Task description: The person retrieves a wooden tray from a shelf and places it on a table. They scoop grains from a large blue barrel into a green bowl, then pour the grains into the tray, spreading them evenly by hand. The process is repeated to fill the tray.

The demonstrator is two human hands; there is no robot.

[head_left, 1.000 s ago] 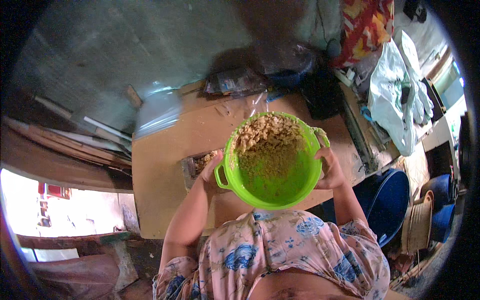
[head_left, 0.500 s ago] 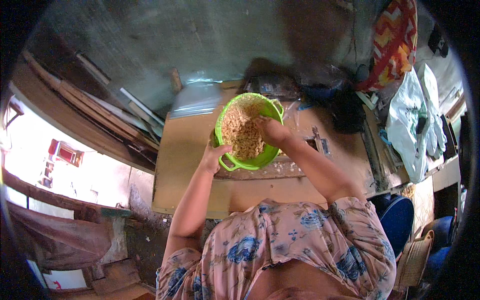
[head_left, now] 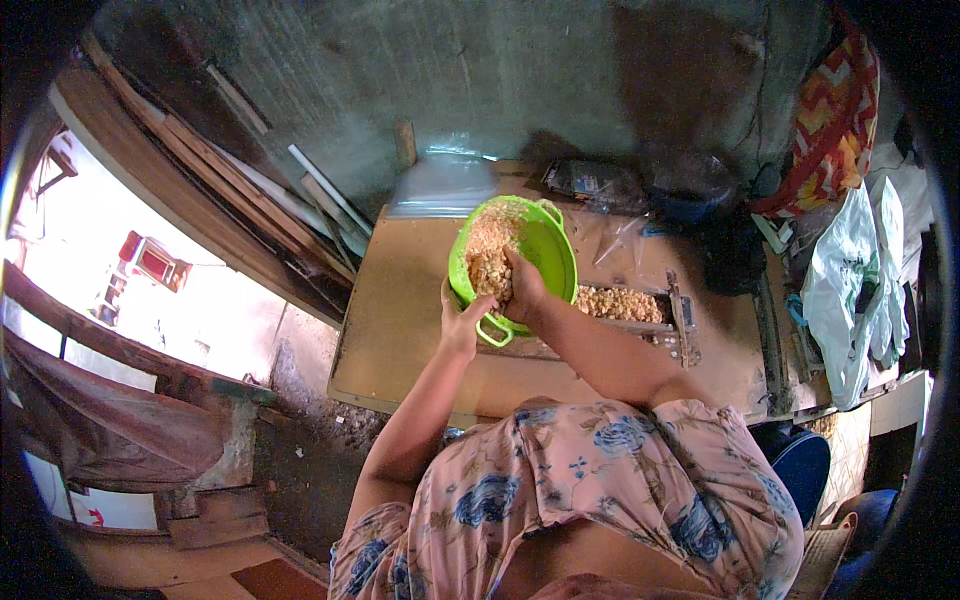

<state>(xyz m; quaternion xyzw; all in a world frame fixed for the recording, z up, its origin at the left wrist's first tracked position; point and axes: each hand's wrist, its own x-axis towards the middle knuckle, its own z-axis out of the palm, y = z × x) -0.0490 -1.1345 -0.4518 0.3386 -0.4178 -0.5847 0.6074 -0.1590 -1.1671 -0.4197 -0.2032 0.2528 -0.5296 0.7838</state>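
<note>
A green plastic bowl (head_left: 543, 250) with side handles is held over the table, a pale, lumpy grain mixture (head_left: 492, 230) heaped along its left half. My left hand (head_left: 463, 325) grips the bowl's near-left rim. My right hand (head_left: 523, 287) is down inside the bowl, curled into the mixture, with its fingertips partly hidden. Under and right of the bowl, a long narrow wooden mold (head_left: 663, 326) holds more of the lumpy mixture (head_left: 617, 305).
The worn table (head_left: 390, 350) has clear plastic bags (head_left: 440, 190) and dark packages (head_left: 590, 180) along its back. Planks (head_left: 220, 185) lie at the left. White bags (head_left: 835, 300) and patterned cloth (head_left: 830, 120) hang right; a blue barrel (head_left: 795, 465) stands below.
My right hand has left the handle and gone into the bowl among the mixture, which now lies toward the left half. The filled part of the wooden mold has come into view on the right.
</note>
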